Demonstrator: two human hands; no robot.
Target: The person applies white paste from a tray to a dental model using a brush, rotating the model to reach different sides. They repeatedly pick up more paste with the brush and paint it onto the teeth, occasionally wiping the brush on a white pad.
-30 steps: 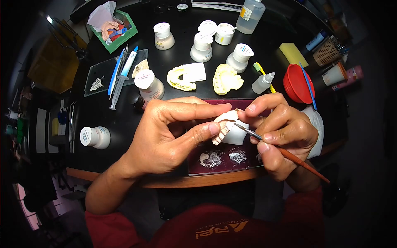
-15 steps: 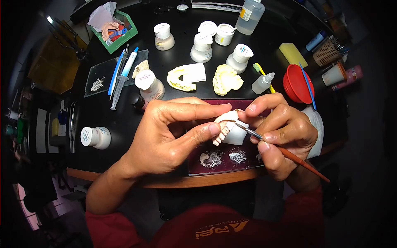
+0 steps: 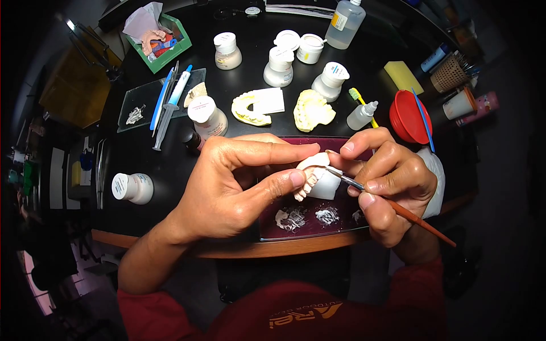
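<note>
My left hand (image 3: 227,187) pinches a small off-white dental model (image 3: 314,172) between thumb and fingers, its row of teeth facing down toward me. In my right hand (image 3: 401,173) is a fine brush (image 3: 414,218) with a red-brown handle, held like a pen. The dark brush tip rests right at the model's inner side, just behind the teeth. Fingertips of my right hand come close to the model's far end. Below both hands lies a dark purple slab (image 3: 272,234) bearing smeared heaps of white paste (image 3: 327,215). A white paper piece (image 3: 325,188) shows behind the model.
Beyond my hands stand several white-lidded jars (image 3: 227,52) and two yellowish dental casts (image 3: 311,111). To the right are a dropper bottle (image 3: 362,116) and a red bowl (image 3: 405,118). At left lie a syringe (image 3: 168,119) and a glass plate (image 3: 132,102), with a green bin (image 3: 177,48) behind.
The model and brush have moved very slightly to the right, along with a small shift of the whole view. Both hands keep the same hold.
</note>
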